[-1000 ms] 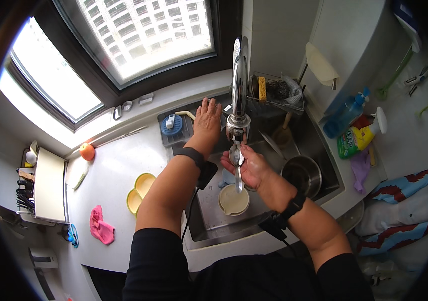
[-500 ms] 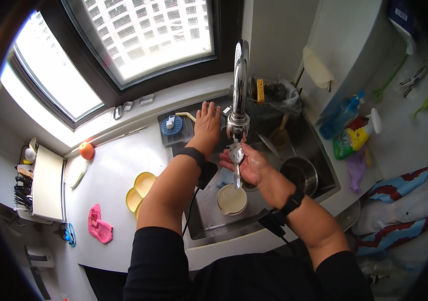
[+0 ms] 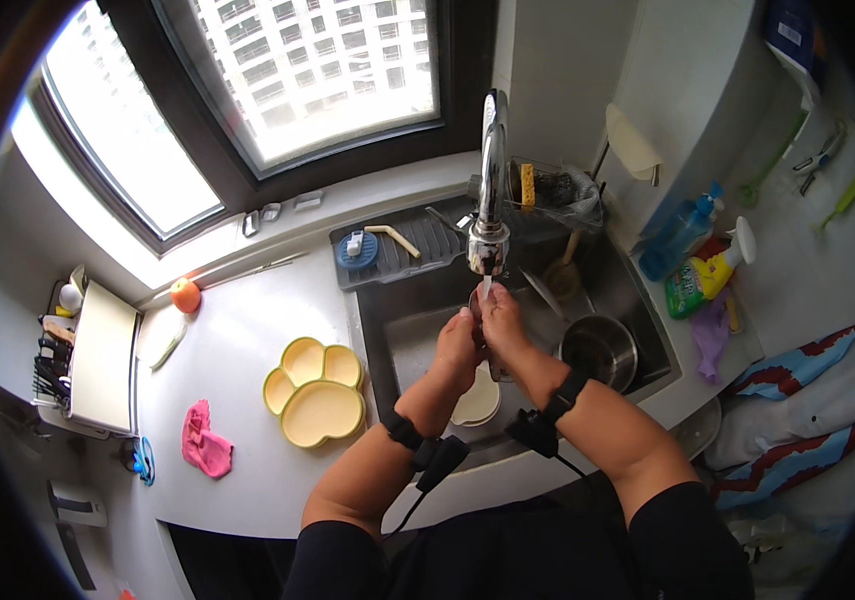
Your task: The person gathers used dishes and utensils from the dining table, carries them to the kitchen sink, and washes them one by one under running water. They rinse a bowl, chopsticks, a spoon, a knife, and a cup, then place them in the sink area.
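Note:
My left hand (image 3: 458, 350) and my right hand (image 3: 503, 326) meet just below the chrome faucet (image 3: 488, 240), over the sink (image 3: 397, 345). A short stream of water (image 3: 487, 284) runs onto the fingers of my right hand. The fingers of both hands are curled in against each other, and a dark edge shows between them. Whatever they hold is mostly hidden. Underneath, partly covered by my hands, a cream bowl (image 3: 475, 402) rests in the sink. To its right stands a steel pot (image 3: 599, 350).
Left on the counter lie a yellow paw-shaped divided plate (image 3: 322, 412), a pink cloth (image 3: 205, 440) and an apple (image 3: 185, 295). A drain tray (image 3: 435, 247) sits behind the sink. A spray bottle (image 3: 712, 270) and blue pump bottle (image 3: 675, 240) stand at right.
My left hand has come from the drain tray down to my right hand under the faucet. My right hand, open and palm up before, has turned and curled its fingers. The view has shifted slightly.

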Motion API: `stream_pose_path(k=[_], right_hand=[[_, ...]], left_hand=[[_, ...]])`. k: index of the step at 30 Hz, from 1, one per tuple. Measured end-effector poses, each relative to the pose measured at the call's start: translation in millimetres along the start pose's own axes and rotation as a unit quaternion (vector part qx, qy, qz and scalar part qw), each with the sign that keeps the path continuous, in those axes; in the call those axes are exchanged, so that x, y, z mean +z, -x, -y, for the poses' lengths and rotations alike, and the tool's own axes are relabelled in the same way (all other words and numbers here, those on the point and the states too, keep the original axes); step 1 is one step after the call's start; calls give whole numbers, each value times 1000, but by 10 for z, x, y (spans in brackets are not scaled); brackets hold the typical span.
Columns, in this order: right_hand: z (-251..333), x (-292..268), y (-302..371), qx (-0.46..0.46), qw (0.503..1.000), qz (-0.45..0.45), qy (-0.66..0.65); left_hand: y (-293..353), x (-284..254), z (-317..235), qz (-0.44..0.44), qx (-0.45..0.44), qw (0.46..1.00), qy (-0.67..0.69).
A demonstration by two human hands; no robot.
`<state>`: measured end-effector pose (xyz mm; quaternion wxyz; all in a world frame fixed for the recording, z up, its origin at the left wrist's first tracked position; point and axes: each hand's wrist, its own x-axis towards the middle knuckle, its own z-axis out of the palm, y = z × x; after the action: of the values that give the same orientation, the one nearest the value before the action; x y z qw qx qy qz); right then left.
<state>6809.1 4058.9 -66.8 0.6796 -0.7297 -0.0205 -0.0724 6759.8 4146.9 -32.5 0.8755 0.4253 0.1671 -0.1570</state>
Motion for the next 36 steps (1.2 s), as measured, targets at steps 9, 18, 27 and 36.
stream_pose_path(k=[9,18,27,36], right_hand=[[249,2,13,192,956,77,-210],[218,-99,45,116,959,173,-191],[-18,-86,-249,148,984,36,-93],[85,-23,20,98,969,165,-154]], left_hand=[[-26,-126,196,-67,90,969,-218],[-174,-67,360,-29,140,979,-146],[270,233,85,-112,222,906,-343],[-55,-132,269,-46,362,822,-436]])
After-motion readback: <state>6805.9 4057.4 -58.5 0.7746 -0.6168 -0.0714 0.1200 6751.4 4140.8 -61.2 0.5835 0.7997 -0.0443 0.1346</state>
